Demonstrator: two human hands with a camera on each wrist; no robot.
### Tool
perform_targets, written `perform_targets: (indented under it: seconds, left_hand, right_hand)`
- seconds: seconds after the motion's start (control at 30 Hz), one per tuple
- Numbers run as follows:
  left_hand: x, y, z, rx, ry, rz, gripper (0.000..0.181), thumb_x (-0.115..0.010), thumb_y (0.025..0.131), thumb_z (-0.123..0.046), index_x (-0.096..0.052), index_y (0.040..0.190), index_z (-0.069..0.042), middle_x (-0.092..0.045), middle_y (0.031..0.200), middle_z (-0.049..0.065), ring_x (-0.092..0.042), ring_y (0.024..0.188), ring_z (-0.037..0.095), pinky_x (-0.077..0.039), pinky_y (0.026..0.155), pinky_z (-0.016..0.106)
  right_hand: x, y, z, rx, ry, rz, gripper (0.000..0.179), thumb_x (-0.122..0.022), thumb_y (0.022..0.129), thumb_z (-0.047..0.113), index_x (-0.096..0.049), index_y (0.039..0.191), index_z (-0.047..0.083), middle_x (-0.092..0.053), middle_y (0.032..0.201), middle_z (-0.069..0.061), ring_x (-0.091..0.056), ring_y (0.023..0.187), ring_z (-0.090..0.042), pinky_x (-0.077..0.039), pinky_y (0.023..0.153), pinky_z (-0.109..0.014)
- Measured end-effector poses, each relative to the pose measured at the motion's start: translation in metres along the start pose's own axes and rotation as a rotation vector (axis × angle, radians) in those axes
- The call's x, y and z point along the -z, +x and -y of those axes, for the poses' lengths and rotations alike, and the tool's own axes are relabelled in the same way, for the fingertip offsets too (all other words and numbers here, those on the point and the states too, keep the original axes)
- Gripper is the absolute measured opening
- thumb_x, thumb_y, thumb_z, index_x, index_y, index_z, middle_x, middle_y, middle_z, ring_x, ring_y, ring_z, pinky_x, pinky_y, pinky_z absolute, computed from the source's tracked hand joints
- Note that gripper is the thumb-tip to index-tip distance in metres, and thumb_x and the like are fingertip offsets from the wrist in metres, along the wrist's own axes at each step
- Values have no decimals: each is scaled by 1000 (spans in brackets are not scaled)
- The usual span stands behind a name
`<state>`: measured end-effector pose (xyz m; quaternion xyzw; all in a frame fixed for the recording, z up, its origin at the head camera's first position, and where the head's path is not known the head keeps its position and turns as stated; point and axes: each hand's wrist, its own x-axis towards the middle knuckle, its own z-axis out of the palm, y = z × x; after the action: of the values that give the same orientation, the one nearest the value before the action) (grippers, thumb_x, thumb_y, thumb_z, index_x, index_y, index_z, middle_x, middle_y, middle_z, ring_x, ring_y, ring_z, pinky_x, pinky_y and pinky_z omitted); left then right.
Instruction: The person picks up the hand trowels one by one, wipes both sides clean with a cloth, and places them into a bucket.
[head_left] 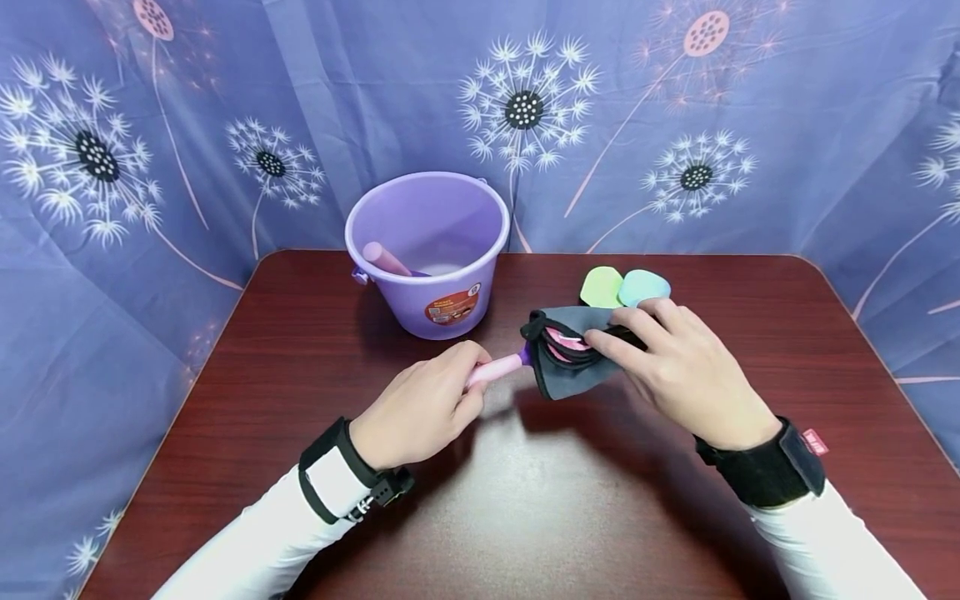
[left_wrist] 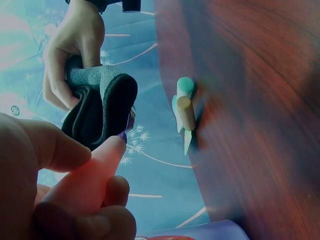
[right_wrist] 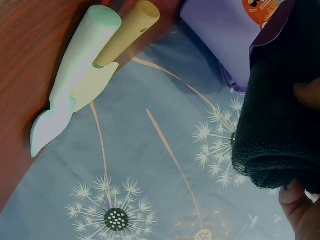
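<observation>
My left hand [head_left: 427,404] grips the pale pink handle [head_left: 495,367] of a small toy shovel with a purple neck. Folded around its blade is a grey cloth [head_left: 570,387] with black edging and a pink-and-black patch, which hides most of the blade. From the other side, my right hand [head_left: 686,371] holds the cloth, fingers over its top. In the right wrist view the cloth [right_wrist: 285,125] looks dark and fleecy, pinched near its lower edge by my fingertips [right_wrist: 295,200]. The left wrist view shows my thumb along the pink handle [left_wrist: 92,180].
At the back left of the brown table [head_left: 285,350] stands a purple bucket [head_left: 408,292] with a pink-handled tool [head_left: 384,258] inside. Behind the cloth lie two toy tools, one green [head_left: 602,287] and one light blue [head_left: 643,288]. A blue dandelion-print curtain [head_left: 390,92] hangs behind the table.
</observation>
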<state>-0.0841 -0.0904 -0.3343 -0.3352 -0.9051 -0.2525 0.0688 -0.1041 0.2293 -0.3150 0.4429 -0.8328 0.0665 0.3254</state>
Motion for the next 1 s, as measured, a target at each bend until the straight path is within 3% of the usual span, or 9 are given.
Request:
perform_targets:
  seconds: [0.27,0.5,0.7,1.0]
  left_hand:
    - [-2,-2,0,21,36,-62,17,-55,94,-19,-55,110,-15,-46,84,-10,-47,64,6,-40,56,25]
    - [-3,-2,1,26,57,-93,18,-54,94,-17,-56,112,-12,-47,85,-8,-48,65,8,-43,58,26]
    - [-3,-1,1,38,49,-124,19,-55,94,-16,-56,113,-11,-49,87,-7,-50,67,9,-44,61,27]
    - [-8,9,-3,37,95,-185,23,-56,94,-13,-55,116,-6,-52,92,0,-52,68,13,-46,60,30]
  right_hand:
    - [-3,-5,-4,-79,-69,93,43,-63,81,4,-66,123,10,-57,110,-18,-49,90,-39,-45,68,-47]
    - [-2,-8,-8,-149,-101,118,49,-63,77,-3,-64,125,9,-55,110,-18,-46,85,-38,-43,66,-45]
    - [-2,-8,-7,-210,-101,76,46,-66,77,2,-65,123,9,-55,106,-18,-45,82,-37,-43,63,-44]
    - [-4,-2,1,-324,-103,-29,44,-56,78,8,-66,120,7,-55,99,-16,-44,77,-34,-39,51,-42]
